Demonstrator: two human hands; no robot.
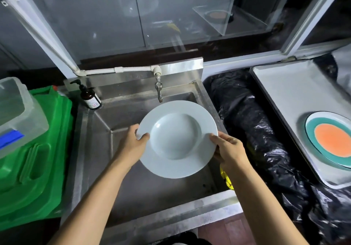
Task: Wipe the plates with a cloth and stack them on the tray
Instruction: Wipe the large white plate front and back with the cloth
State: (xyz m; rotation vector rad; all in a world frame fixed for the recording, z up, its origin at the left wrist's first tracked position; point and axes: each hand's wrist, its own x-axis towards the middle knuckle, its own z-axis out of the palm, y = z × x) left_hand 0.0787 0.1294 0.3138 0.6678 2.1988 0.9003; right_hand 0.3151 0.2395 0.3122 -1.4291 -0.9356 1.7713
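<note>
I hold a white deep plate above the steel sink, tilted toward me. My left hand grips its left rim, thumb on top. On the right rim, my right hand grips with the thumb over the edge. A yellow cloth peeks out under my right wrist at the sink's right edge. On the right stands a grey tray carrying a plate with an orange centre and teal ring.
A tap hangs over the sink's back. A brown pump bottle stands at the back left corner. Green plastic crates with a clear container sit to the left. Black plastic sheeting lies between sink and tray.
</note>
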